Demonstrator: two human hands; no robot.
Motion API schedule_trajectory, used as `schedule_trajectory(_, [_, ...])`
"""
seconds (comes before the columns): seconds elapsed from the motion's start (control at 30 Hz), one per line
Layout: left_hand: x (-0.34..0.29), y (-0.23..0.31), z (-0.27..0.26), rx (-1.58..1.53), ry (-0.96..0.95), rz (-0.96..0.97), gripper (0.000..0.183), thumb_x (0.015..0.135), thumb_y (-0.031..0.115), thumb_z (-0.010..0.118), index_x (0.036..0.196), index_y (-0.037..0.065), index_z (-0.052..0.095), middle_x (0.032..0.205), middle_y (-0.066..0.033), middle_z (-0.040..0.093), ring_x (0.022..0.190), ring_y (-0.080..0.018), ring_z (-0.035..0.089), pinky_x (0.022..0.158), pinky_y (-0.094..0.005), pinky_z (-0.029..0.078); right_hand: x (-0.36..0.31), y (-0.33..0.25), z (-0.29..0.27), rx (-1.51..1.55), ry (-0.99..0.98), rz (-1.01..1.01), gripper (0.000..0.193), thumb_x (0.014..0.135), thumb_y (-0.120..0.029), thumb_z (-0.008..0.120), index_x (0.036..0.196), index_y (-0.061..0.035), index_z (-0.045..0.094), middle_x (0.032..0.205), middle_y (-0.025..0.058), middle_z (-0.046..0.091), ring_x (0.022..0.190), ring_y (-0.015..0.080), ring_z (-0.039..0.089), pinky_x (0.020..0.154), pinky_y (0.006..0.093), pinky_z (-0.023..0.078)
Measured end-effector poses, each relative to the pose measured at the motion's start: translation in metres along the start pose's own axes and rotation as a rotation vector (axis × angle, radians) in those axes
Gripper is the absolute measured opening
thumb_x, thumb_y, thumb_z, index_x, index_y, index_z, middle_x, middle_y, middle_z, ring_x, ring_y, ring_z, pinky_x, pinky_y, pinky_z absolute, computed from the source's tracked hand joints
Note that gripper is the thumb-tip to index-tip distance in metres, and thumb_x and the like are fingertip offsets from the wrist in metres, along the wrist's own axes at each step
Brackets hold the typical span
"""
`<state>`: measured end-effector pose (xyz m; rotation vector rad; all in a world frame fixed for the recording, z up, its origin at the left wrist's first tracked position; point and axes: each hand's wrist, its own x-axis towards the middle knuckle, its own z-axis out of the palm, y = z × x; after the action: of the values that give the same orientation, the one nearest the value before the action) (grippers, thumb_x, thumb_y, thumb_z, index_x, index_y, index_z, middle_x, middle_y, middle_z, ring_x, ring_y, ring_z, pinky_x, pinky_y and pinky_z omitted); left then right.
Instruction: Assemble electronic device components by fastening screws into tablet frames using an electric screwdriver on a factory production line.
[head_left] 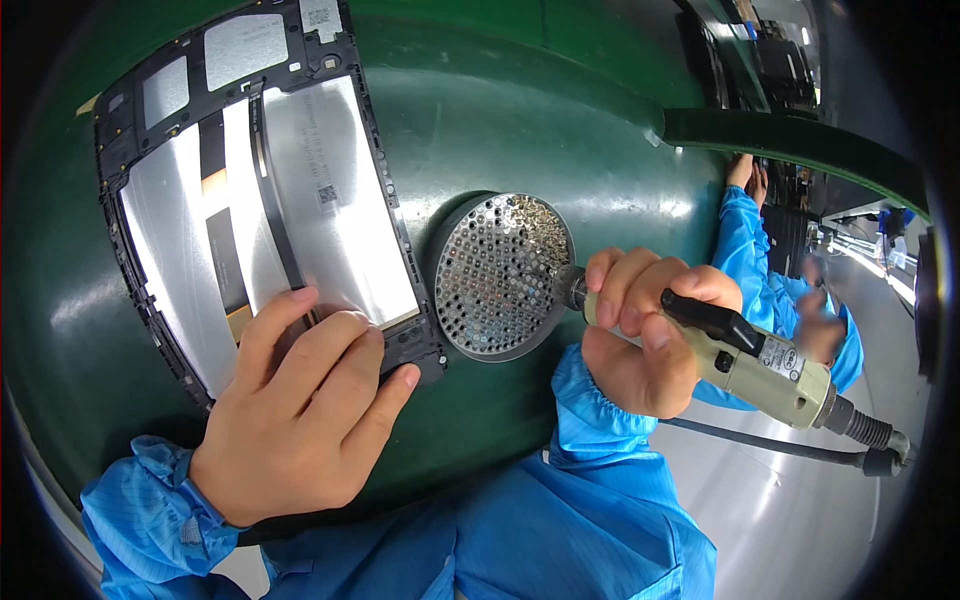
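Note:
An opened tablet-like device (340,230) with silver battery panels and a black frame lies on the green work surface at the left. My left hand (300,410) rests over its near end, fingers spread, fingertips touching the panels and the frame edge. In my right hand (650,325) is an electric screwdriver (735,350) with a beige body and a black lever, held sideways with its tip end pointing left. That tip end reaches the right rim of a round screw tray (490,290), whose holed plate carries many small screws heaped at the far right; the bit itself cannot be made out.
The green mat (400,130) covers the table, with a raised green edge strip (790,140) at the far right. A black cable (770,445) runs to the screwdriver's rear. Beyond the right side another person in blue sleeves (745,240) works at dark items.

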<state>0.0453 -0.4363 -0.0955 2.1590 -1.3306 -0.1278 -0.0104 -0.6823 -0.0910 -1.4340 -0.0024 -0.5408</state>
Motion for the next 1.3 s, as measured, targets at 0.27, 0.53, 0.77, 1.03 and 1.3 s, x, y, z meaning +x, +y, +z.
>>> schedule_trajectory(0.27, [-0.005,-0.009,-0.012,-0.033,-0.110,0.086,0.026,0.071,0.007,0.075,0.096,0.004,0.071,0.107,-0.0205,0.065,0.113,-0.0362,0.059,0.101,-0.0545,0.040,-0.001,-0.019,0.000,-0.046,-0.029,-0.057,0.038,0.085,-0.012,0.064,0.120,-0.0103,0.049,0.070,0.0065,0.054,0.060,0.0197,0.053,0.061,0.0397,0.044])
schedule_trajectory(0.53, [-0.005,-0.013,-0.004,-0.071,-0.045,0.110,0.019,0.076,0.008,0.069,0.095,0.005,0.072,0.110,-0.0171,0.065,0.114,-0.0345,0.059,0.100,-0.0501,0.041,-0.009,-0.049,0.054,0.036,-0.212,0.034,0.028,0.083,-0.012,0.071,0.105,-0.0139,0.054,0.065,0.0027,0.054,0.059,0.0150,0.055,0.058,0.0297,0.047])
schedule_trajectory(0.77, [0.001,-0.015,0.004,-0.160,0.052,0.078,0.017,0.074,0.008,0.073,0.091,0.004,0.074,0.108,-0.0147,0.064,0.109,-0.0311,0.059,0.097,-0.0501,0.043,-0.009,-0.042,0.076,0.063,-0.211,0.081,0.014,0.090,-0.011,0.062,0.097,-0.0061,0.052,0.061,0.0074,0.055,0.053,0.0221,0.056,0.053,0.0376,0.049])
schedule_trajectory(1.03, [-0.002,-0.013,0.000,-0.136,0.028,0.065,0.014,0.076,0.009,0.074,0.089,0.004,0.074,0.103,-0.0136,0.064,0.108,-0.0298,0.060,0.097,-0.0516,0.044,-0.010,-0.038,0.077,0.042,-0.270,0.106,0.035,0.075,0.001,0.072,0.101,-0.0064,0.050,0.066,0.0074,0.057,0.054,0.0211,0.057,0.053,0.0375,0.050])
schedule_trajectory(1.3, [-0.009,-0.014,0.004,-0.154,0.082,0.065,0.011,0.075,0.009,0.072,0.083,0.002,0.073,0.100,-0.0130,0.064,0.109,-0.0307,0.060,0.100,-0.0540,0.044,-0.016,-0.029,0.086,0.069,-0.242,0.067,0.027,0.083,-0.010,0.071,0.100,-0.0058,0.050,0.064,0.0075,0.056,0.053,0.0205,0.057,0.053,0.0371,0.050])
